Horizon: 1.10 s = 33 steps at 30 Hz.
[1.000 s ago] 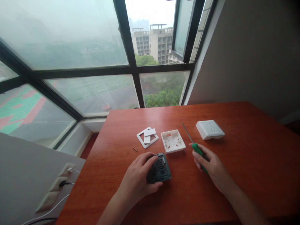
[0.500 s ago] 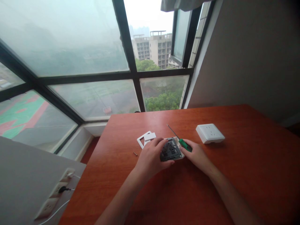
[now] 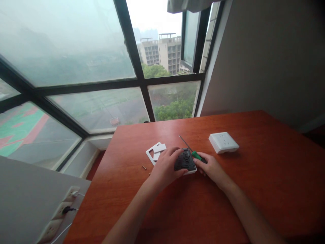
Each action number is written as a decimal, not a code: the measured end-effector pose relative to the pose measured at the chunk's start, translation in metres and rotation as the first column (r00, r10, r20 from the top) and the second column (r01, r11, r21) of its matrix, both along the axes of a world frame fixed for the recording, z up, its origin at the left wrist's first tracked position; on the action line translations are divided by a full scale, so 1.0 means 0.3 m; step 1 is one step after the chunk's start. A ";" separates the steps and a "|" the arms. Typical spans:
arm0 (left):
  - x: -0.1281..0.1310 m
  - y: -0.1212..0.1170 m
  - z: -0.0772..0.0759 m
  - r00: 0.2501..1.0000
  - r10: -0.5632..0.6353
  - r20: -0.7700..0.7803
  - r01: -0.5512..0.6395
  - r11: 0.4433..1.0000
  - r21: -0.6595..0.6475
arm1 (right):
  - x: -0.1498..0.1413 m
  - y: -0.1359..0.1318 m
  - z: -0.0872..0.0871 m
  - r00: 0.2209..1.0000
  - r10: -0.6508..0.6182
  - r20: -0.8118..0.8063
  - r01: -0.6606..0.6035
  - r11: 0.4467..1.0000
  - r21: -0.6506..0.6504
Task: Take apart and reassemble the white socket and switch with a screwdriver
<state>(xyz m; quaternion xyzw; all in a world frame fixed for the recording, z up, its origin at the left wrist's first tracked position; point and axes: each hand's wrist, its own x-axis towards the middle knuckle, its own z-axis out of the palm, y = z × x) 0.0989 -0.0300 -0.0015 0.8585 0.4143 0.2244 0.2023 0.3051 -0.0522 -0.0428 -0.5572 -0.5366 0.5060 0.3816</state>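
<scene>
My left hand (image 3: 166, 164) grips a dark grey switch or socket module (image 3: 187, 162) from its left side, thumb at the near edge and fingers over the far edge. Under the module a white mounting box (image 3: 192, 171) shows along the near and right edges. In my right hand (image 3: 212, 167) is a screwdriver (image 3: 197, 155) with a green and black handle, its shaft pointing up and to the left, away from the module. The right fingers are beside the box's right edge; whether they touch it I cannot tell.
On the brown table (image 3: 122, 203), a white frame (image 3: 149, 155) and white cover pieces (image 3: 159, 148) lie left of the module. A screw (image 3: 144, 167) rests nearby. An assembled white socket box (image 3: 223, 142) stands to the right. Windows (image 3: 96, 84) border the far side.
The dark module now sits lower and more evenly over the white box, which shows less at the far right. My right hand has shifted slightly, still with the screwdriver. The view has moved a little.
</scene>
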 end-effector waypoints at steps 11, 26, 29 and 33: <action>-0.020 -0.019 -0.024 0.999 -0.029 0.035 0.030 0.999 -0.022 | -0.001 -0.002 0.001 1.000 -0.007 -0.011 0.007 1.000 0.007; -0.012 -0.027 -0.035 0.993 -0.034 0.110 0.039 0.998 -0.043 | 0.002 0.003 -0.008 1.000 -0.011 -0.009 0.011 1.000 0.004; -0.013 -0.027 -0.036 0.990 -0.022 0.142 0.032 0.998 -0.062 | 0.001 0.001 -0.007 1.000 -0.012 -0.006 0.012 1.000 0.003; -0.015 -0.025 -0.038 0.982 -0.001 0.187 0.015 0.997 -0.074 | 0.000 -0.002 -0.003 1.000 -0.013 -0.007 0.013 1.000 0.001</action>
